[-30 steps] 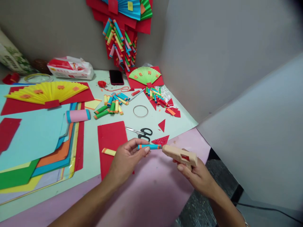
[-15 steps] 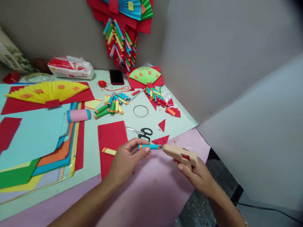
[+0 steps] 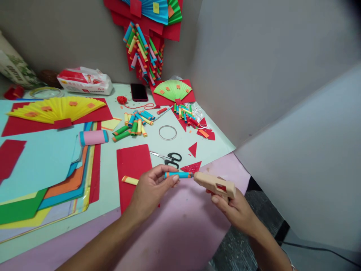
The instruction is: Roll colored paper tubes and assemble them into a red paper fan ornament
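Between the thumb and fingers of my left hand (image 3: 153, 190) is a blue paper roll (image 3: 180, 175) with orange bands at its ends. My right hand (image 3: 232, 207) grips a beige hot glue gun (image 3: 214, 183), its nozzle right at the roll's right end. Whether the tip touches the paper I cannot tell. Under and beside my left hand lies a red paper sheet (image 3: 134, 158), and on it a yellow roll (image 3: 130, 180) partly covered by the hand. Scissors (image 3: 170, 158) with black handles lie just beyond, beside a red scrap with dried glue (image 3: 191, 167).
Paper rolls (image 3: 135, 122) are heaped mid-table near a metal ring (image 3: 167, 133). Coloured paper sheets (image 3: 36, 165) and a yellow fan (image 3: 62, 109) take up the left side. A phone (image 3: 138, 92) and wipes pack (image 3: 84, 81) sit behind. A wall (image 3: 270, 82) bounds the right side.
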The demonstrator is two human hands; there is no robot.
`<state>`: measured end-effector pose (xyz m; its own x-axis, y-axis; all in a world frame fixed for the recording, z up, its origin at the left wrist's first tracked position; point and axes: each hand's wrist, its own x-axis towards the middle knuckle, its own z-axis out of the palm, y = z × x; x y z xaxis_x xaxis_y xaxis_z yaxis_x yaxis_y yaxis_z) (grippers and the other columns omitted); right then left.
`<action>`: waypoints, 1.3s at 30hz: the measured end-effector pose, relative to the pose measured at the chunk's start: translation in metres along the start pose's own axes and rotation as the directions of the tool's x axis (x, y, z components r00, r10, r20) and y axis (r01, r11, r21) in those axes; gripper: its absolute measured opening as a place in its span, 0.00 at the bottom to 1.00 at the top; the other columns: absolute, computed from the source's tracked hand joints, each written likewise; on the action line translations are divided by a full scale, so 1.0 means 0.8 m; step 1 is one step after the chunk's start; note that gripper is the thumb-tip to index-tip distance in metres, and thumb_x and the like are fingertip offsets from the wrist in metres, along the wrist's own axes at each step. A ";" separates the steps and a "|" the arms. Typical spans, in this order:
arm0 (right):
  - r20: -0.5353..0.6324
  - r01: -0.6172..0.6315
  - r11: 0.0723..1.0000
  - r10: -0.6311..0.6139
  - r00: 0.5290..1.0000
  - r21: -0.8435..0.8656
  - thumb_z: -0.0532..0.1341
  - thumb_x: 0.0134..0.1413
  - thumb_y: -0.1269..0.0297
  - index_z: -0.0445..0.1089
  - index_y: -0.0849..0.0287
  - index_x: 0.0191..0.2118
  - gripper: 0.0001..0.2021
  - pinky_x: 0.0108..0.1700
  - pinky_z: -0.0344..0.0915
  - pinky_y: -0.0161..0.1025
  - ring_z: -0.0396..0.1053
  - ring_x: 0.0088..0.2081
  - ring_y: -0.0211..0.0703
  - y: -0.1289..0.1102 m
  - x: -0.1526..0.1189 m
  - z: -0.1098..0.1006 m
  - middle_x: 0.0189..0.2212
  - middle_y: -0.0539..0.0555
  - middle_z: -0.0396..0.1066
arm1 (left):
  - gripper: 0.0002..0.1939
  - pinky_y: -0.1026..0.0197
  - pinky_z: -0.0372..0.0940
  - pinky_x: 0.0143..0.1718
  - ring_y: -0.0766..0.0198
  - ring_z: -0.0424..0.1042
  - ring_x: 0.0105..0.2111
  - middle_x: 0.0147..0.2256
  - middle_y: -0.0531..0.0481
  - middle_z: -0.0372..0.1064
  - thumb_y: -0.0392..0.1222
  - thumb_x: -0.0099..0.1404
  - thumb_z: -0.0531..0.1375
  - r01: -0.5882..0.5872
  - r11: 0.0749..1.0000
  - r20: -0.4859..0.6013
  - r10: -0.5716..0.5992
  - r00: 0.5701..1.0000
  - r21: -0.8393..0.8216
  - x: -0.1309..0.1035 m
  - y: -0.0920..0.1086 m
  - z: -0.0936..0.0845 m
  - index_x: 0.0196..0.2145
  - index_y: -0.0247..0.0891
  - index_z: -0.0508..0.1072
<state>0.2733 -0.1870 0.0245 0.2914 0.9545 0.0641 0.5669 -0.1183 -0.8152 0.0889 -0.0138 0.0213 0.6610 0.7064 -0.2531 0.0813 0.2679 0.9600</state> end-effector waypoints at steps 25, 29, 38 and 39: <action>-0.015 0.050 0.998 -0.050 0.999 -0.028 0.57 0.63 0.57 0.68 0.57 0.43 0.10 0.32 0.65 0.36 0.66 0.31 0.42 -0.001 -0.001 -0.002 0.33 0.53 0.68 | 0.16 0.60 0.70 0.39 0.58 0.77 0.35 0.30 0.50 0.77 0.49 0.55 0.68 -0.013 1.000 -0.012 0.013 1.000 -0.001 -0.001 -0.001 0.000 0.38 0.39 0.76; 0.017 0.079 0.996 -0.079 0.997 -0.048 0.56 0.63 0.58 0.68 0.58 0.42 0.09 0.35 0.64 0.37 0.67 0.34 0.43 0.000 0.001 0.002 0.34 0.54 0.67 | 0.16 0.59 0.70 0.39 0.57 0.77 0.35 0.30 0.49 0.77 0.50 0.55 0.68 -0.013 1.000 -0.023 0.013 1.000 -0.002 0.000 -0.001 0.000 0.38 0.39 0.76; -0.024 0.049 0.999 -0.049 0.998 -0.016 0.57 0.63 0.59 0.67 0.57 0.43 0.08 0.32 0.63 0.35 0.64 0.28 0.39 0.000 -0.002 -0.003 0.32 0.51 0.66 | 0.16 0.60 0.70 0.39 0.59 0.76 0.35 0.31 0.50 0.77 0.50 0.55 0.68 -0.011 1.000 -0.021 0.011 1.000 -0.017 -0.001 -0.001 0.000 0.38 0.38 0.76; -0.016 0.055 0.998 -0.055 0.998 -0.015 0.56 0.63 0.59 0.67 0.57 0.43 0.08 0.32 0.63 0.35 0.64 0.29 0.39 -0.001 -0.001 -0.003 0.32 0.51 0.66 | 0.16 0.60 0.70 0.39 0.58 0.76 0.35 0.31 0.50 0.77 0.50 0.55 0.68 -0.015 1.000 -0.022 0.015 1.000 -0.014 -0.001 -0.001 0.000 0.38 0.38 0.76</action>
<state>0.2742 -0.1885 0.0263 0.2715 0.9552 0.1181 0.5933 -0.0695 -0.8019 0.0880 -0.0145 0.0208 0.6458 0.7243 -0.2416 0.0611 0.2664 0.9619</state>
